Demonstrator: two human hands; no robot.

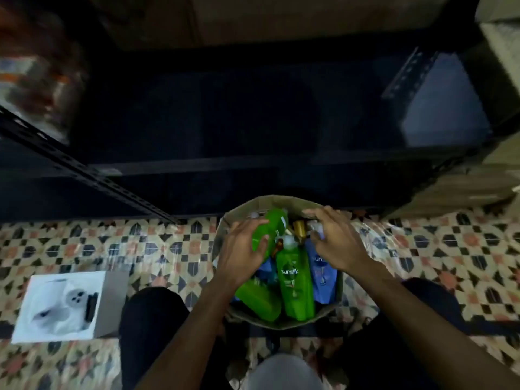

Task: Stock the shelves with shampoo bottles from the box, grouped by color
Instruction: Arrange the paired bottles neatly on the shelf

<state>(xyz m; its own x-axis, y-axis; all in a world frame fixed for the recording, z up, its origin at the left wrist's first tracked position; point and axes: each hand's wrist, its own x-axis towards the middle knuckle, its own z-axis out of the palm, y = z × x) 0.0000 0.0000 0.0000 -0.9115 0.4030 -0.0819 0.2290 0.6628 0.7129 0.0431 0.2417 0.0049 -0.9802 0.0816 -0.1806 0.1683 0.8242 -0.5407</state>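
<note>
An open cardboard box (270, 202) stands on the floor between my knees, holding green and blue shampoo bottles. My left hand (242, 249) is wrapped around a green bottle (274, 225) at the box's far left. A second green bottle (295, 280) labelled sunsilk lies in the middle, and a third green bottle (260, 301) lies at the near left. My right hand (334, 240) reaches over a blue bottle (322, 274) on the right, fingers spread above a white cap; whether it grips anything is unclear. A gold cap (299, 229) shows between the hands.
A dark metal shelf unit (253, 167) stands just beyond the box, its boards bare and dim. A white product box (59, 305) lies on the patterned tile floor (168, 249) at my left. Cardboard cartons (478, 178) are stacked at the right.
</note>
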